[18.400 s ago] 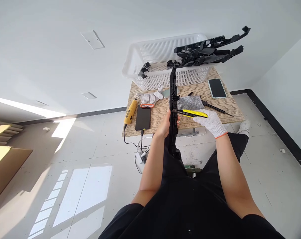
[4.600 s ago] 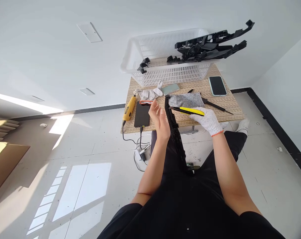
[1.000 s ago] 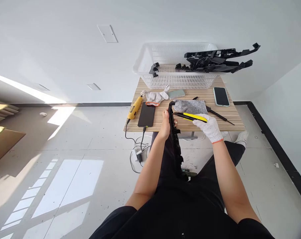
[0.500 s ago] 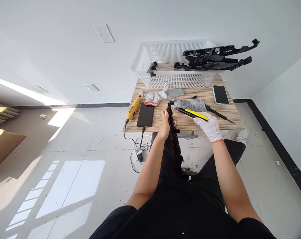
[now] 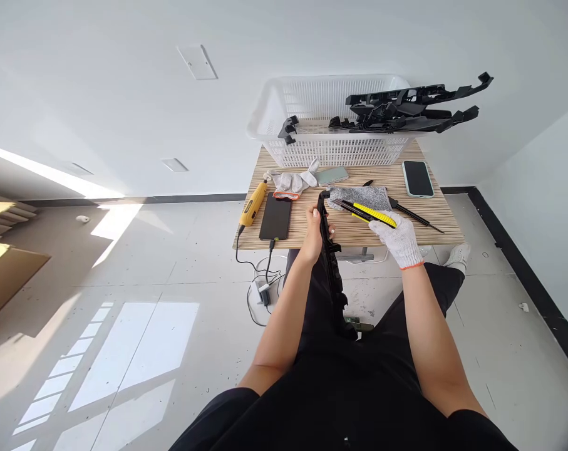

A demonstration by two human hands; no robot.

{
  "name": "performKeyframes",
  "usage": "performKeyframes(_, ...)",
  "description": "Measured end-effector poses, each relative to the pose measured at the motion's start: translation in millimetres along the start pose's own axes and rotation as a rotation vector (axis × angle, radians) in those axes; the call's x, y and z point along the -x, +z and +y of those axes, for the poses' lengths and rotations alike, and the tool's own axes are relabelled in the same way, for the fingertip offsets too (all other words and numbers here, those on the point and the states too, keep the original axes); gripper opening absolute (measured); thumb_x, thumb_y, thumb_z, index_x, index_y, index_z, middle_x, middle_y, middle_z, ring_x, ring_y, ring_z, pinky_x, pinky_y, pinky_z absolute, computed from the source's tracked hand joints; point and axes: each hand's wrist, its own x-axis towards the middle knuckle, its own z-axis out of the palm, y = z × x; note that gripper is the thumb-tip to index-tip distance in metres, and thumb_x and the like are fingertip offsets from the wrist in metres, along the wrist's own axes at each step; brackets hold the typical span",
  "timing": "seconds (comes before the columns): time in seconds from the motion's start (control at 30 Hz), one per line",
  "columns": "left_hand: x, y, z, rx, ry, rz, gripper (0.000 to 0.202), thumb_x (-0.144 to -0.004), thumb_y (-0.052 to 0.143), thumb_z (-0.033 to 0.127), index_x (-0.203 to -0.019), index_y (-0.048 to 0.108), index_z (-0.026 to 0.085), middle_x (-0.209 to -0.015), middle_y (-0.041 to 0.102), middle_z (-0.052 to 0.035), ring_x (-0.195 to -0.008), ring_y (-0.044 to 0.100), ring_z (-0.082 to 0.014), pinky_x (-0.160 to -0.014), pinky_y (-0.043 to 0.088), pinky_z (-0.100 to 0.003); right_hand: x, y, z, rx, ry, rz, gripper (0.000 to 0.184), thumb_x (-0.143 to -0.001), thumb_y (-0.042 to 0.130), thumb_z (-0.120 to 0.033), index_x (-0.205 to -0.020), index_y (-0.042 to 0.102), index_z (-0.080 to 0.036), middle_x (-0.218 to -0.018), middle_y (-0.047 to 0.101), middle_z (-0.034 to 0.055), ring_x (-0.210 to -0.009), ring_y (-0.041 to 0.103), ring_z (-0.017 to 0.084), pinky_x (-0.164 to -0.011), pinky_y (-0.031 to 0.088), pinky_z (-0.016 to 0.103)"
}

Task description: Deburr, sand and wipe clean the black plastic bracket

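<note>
Left hand (image 5: 313, 235): bare, fingers curled around the upper part of a long, narrow, black moulded-plastic strip (image 5: 333, 269). The strip stands out in front of the white slatted plastic basket (image 5: 330, 152), its lower end over the lap, probably so that the legs help steady it.

Right hand (image 5: 399, 239): in a white knit glove with orange cuff, closed about a yellow-and-black plastic utility knife (image 5: 371, 214). Blade end towards the strip, but apart from it; glove presumably worn for protection.

In front of the basket, on the striped wood-look tabletop (image 5: 349, 235): grey knitted cloth (image 5: 380, 196); empty white glove (image 5: 290, 181); pale green flat block (image 5: 332, 175); yellow corded rotary tool (image 5: 253, 205); dark flat slab (image 5: 275, 217), cable attached, perhaps charging; light-cased phone (image 5: 418, 179).

Inside the basket: black plastic pieces (image 5: 406, 113), overhanging its right end, seemingly too long to lie flat.
</note>
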Motion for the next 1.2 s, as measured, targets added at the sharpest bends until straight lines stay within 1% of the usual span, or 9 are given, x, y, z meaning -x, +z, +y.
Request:
performKeyframes(0.1,0.4,0.2,0.3,-0.007,-0.001,-0.007,0.041,-0.089,0.059,0.063,-0.109,0.050,0.028,-0.096,0.052,0.0018,-0.060,0.049,-0.0048,-0.052,0.042,-0.018,0.0,0.4,-0.1,0.003,0.010,-0.049,0.052,-0.065,0.082,-0.049,-0.104,0.076,-0.015,-0.071,0.067,0.0024,-0.057,0.055,0.013,-0.050,0.044,0.024)
performKeyframes(0.2,0.1,-0.1,0.1,-0.005,0.009,-0.011,0.042,-0.088,0.059,0.064,-0.108,0.050,0.028,-0.094,0.050,0.0025,-0.059,0.049,-0.0046,-0.051,0.042,-0.018,-0.1,0.7,0.0,-0.010,0.033,0.015,0.053,-0.065,0.082,-0.050,-0.104,0.075,-0.015,-0.067,0.064,0.0011,-0.052,0.051,0.011,-0.046,0.041,0.024)
performKeyframes(0.3,-0.3,-0.3,-0.4,-0.001,0.009,-0.015,0.041,-0.088,0.059,0.063,-0.109,0.049,0.028,-0.095,0.050,0.0024,-0.059,0.049,-0.0046,-0.051,0.042,-0.018,-0.2,0.4,0.5,0.016,0.023,-0.029,0.052,-0.064,0.083,-0.050,-0.101,0.076,-0.014,-0.064,0.062,0.0001,-0.052,0.050,0.011,-0.046,0.040,0.023)
performKeyframes(0.4,-0.2,-0.1,-0.3,-0.001,0.000,-0.002,0.039,-0.090,0.059,0.060,-0.109,0.048,0.029,-0.093,0.050,0.0025,-0.059,0.050,-0.0049,-0.051,0.042,-0.018,0.2,-0.4,0.5,0.028,0.020,0.004,0.051,-0.067,0.080,-0.051,-0.103,0.076,-0.015,-0.061,0.059,-0.0012,-0.050,0.048,0.011,-0.045,0.038,0.023)
performKeyframes(0.53,0.1,0.6,0.3,0.004,-0.015,0.020,0.037,-0.091,0.060,0.058,-0.109,0.048,0.028,-0.088,0.050,0.0028,-0.058,0.049,-0.0056,-0.051,0.042,-0.018,0.6,-0.8,-0.4,0.043,-0.018,-0.081,0.048,-0.066,0.082,-0.047,-0.101,0.076,-0.015,-0.069,0.066,0.0020,-0.058,0.056,0.013,-0.050,0.043,0.024)
performKeyframes(0.87,0.7,0.7,0.8,0.005,0.011,-0.002,0.039,-0.088,0.065,0.057,-0.108,0.048,0.028,-0.091,0.049,0.0036,-0.058,0.050,-0.0046,-0.050,0.042,-0.018,1.1,1.4,-0.2,-0.003,0.034,0.034,0.054,-0.066,0.082,-0.049,-0.106,0.075,-0.015,-0.066,0.064,0.0006,-0.053,0.051,0.011,-0.046,0.040,0.024)
performKeyframes(1.0,0.8,0.4,-0.1,-0.017,0.016,-0.007,0.040,-0.088,0.064,0.057,-0.109,0.047,0.028,-0.092,0.049,0.0032,-0.059,0.050,-0.0048,-0.051,0.041,-0.018,0.9,1.7,-0.9,0.016,0.017,-0.019,0.050,-0.064,0.083,-0.047,-0.102,0.076,-0.015,-0.065,0.063,0.0003,-0.053,0.051,0.011,-0.048,0.041,0.023)
performKeyframes(1.1,0.7,0.4,-0.6,-0.015,0.022,-0.005,0.039,-0.088,0.064,0.056,-0.109,0.047,0.028,-0.092,0.049,0.0034,-0.059,0.049,-0.0045,-0.051,0.042,-0.018,0.4,1.6,-0.6,-0.020,0.036,0.036,0.052,-0.065,0.082,-0.049,-0.105,0.075,-0.015,-0.063,0.061,-0.0008,-0.050,0.047,0.010,-0.045,0.038,0.023)
performKeyframes(1.2,0.8,0.9,-0.2,-0.013,0.022,-0.007,0.038,-0.089,0.065,0.055,-0.110,0.047,0.029,-0.093,0.049,0.0033,-0.059,0.050,-0.0045,-0.051,0.042,-0.018,0.1,1.4,0.2,-0.028,0.033,-0.003,0.051,-0.064,0.083,-0.047,-0.102,0.076,-0.015,-0.063,0.061,-0.0004,-0.051,0.048,0.010,-0.045,0.039,0.023)
